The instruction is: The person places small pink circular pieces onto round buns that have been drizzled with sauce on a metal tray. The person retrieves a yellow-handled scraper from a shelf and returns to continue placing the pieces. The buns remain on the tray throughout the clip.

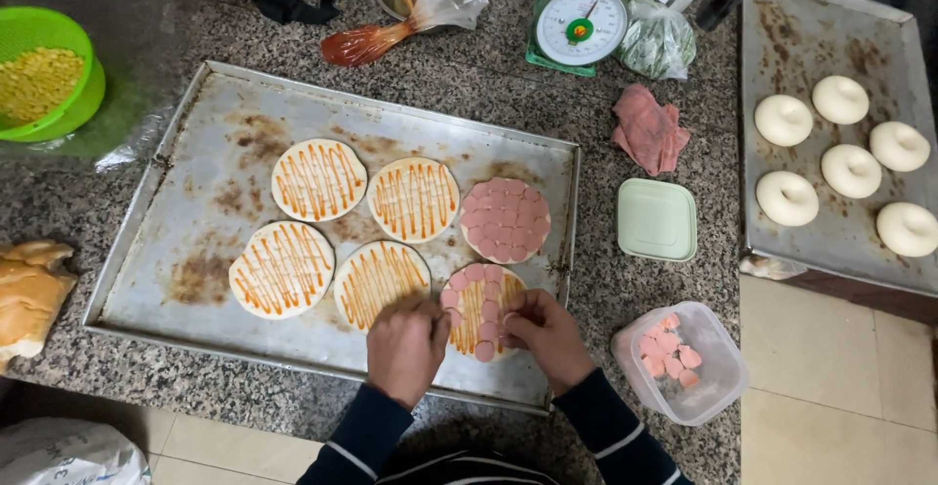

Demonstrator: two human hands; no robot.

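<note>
Baking tray (pixel 195 241) dull stained metal; counter (pixel 469 75) speckled polished stone; container (pixel 718 363) clear plastic

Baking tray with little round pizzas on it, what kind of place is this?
Probably a small bakery or food-shop kitchen. A big metal tray holds dough rounds with sauce and sausage slices, a second tray holds raw dough rings, and a green kitchen scale sits on the stone counter.

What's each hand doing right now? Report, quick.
Left hand: fingers curled on the half-topped pizza base; grip cannot be told.
Right hand: pinching a sausage slice onto that base.
</note>
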